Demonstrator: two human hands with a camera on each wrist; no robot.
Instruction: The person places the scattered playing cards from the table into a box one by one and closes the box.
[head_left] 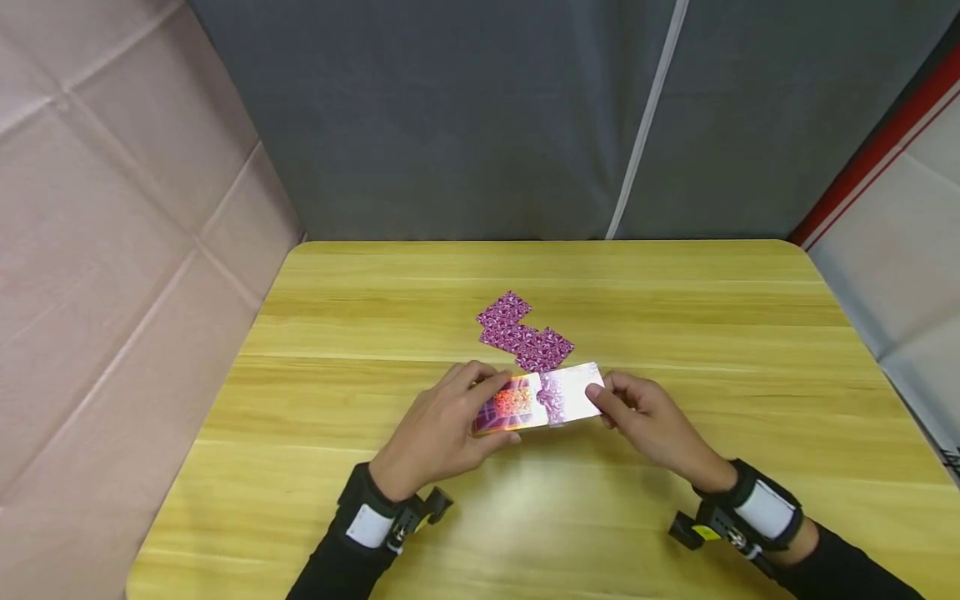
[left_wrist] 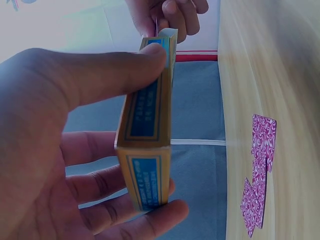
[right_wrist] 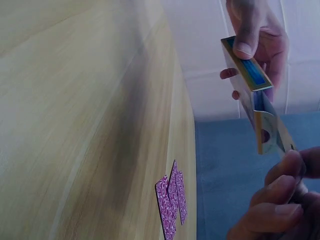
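Note:
My left hand (head_left: 446, 425) grips a small card box (head_left: 513, 407) by its edges, with the thumb on one narrow side and the fingers around the other. The box has a shiny purple and orange face; in the left wrist view its narrow sides (left_wrist: 145, 115) show gold and blue panels. Its open end faces my right hand (head_left: 656, 421), which pinches the outer end of a playing card (head_left: 573, 393) between thumb and fingers. That card sticks partway out of the box, its purple pattern mostly washed white by glare. The curled fingers hide its far end.
Several purple-and-white patterned cards (head_left: 536, 343) lie overlapping on the wooden table (head_left: 337, 333) just beyond the box. A grey curtain (head_left: 450, 125) hangs behind the table's far edge. Pale cloth walls (head_left: 112, 250) stand at both sides.

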